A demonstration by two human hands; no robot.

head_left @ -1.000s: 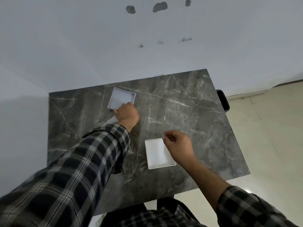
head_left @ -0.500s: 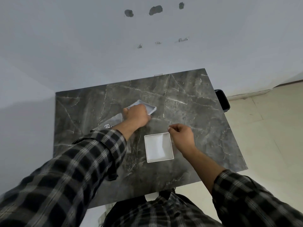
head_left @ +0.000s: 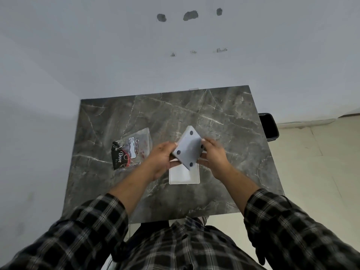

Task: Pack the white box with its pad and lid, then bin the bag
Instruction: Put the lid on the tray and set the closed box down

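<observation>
Two hands now grip one white square piece with four dark dots, tilted in the air just above the open white box [head_left: 184, 175] on the counter [head_left: 224, 133]. A second ago the left hand [head_left: 160, 158] was lifting this piece [head_left: 188, 149] from the far side while the right hand [head_left: 213, 155] steadied the box; now both clasp its opposite edges. It appears to be the lid, nearly ready to go on. The printed bag [head_left: 131, 149] lies flat to the left, yet to be binned.
</observation>
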